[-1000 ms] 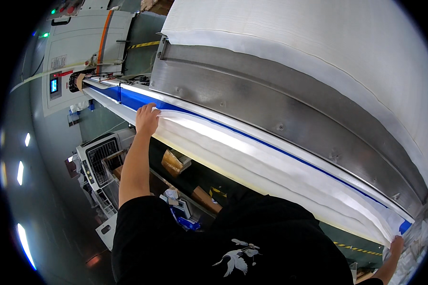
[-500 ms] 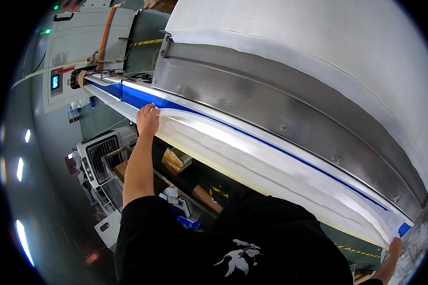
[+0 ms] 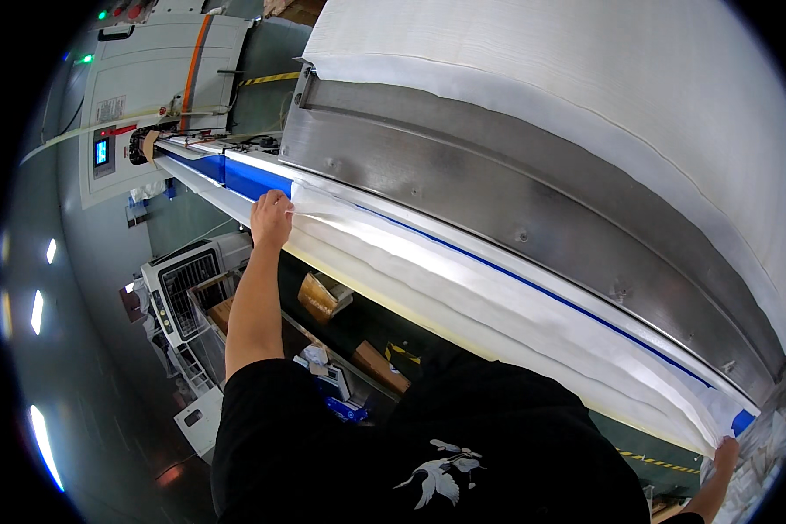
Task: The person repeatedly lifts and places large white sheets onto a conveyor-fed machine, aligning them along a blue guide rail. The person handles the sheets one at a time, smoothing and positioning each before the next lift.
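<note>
A long strip of white sheet material [image 3: 480, 288] lies lengthwise over a narrow blue conveyor belt [image 3: 253, 180]. At its left end, my left hand [image 3: 272, 218] is closed on the near edge of the sheet, fingers pinched. Far off at the lower right, my right hand [image 3: 726, 452] grips the sheet's other end. Between the two hands the material stretches with long folds along it. What the sheet is made of I cannot tell. A small bit of blue belt shows beyond its right end.
Beyond the belt runs a steel panel [image 3: 463, 170] with a large white stack of sheeting [image 3: 568, 52] above it. A white machine [image 3: 162, 70] with a lit screen stands at the far left. Below lie a wooden block [image 3: 316, 297], a crate and an air cooler [image 3: 188, 293].
The sheet's far left corner has spread out toward the steel panel, covering a bit more of the belt beside my left hand. Both hands stay almost where they were.
</note>
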A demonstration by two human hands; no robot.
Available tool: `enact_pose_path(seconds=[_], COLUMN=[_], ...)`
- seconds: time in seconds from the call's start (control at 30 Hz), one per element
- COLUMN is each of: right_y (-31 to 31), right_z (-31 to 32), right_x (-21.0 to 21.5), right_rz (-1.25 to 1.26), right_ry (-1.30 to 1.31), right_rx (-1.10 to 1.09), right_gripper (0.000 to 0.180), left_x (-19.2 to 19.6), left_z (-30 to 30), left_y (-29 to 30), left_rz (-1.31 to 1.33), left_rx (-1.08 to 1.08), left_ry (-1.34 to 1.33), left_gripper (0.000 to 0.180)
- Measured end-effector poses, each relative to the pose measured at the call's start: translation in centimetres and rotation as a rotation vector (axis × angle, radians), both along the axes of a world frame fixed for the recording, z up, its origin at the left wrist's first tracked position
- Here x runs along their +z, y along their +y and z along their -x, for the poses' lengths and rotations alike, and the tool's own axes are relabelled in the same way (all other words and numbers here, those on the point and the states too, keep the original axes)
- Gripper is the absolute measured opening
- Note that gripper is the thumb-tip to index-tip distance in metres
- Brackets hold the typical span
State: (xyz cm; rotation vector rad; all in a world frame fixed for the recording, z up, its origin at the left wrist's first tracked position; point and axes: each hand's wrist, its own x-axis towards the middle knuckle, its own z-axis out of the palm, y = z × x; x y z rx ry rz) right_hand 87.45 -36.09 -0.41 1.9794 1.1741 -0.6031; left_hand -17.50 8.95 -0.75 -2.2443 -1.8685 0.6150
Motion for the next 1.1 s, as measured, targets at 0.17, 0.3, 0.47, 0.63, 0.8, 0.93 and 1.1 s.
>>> enact_pose_path(seconds=[0.17,0.3,0.47,0.63,0.8,0.93,1.1], right_y=[-0.3,-0.5,-1.4,-1.5,-0.5,-0.5,0.8], right_z=[-0.2,-0.6,-1.0,-1.3,-0.7,-0.6,0.7], right_x=[-0.1,-0.4,-0.8,-0.8,-0.5,-0.1,0.1], right_rz=[-0.074,0.004,-0.033,-0.006,0.046,0.046,0.077], right_ry=[0.027,0.022,0.017,0.005,0.017,0.01,-0.011], right_rx=[0.029,0.041,0.013,0.033,-0.017,0.035,-0.085], right_gripper=[0.019,0.02,0.022,0.023,0.028,0.029,0.023], left_x=[0.3,0.7,0.1,-0.9,-1.1,-1.2,-1.0], left_z=[1.0,-0.5,-1.0,-0.7,-1.2,-0.8,-0.3], left_y=[1.1,2.2,2.7,2.7,2.9,3.1,3.3], left_rz=[0.26,0.399,0.373,0.355,0.377,0.385,0.426], left_rx=[0.011,0.046,0.011,0.002,0.013,-0.048,-0.027], left_ry=[0.041,0.192,0.208,0.185,0.241,0.233,0.229], left_gripper=[0.026,0.036,0.038,0.037,0.034,0.028,0.028])
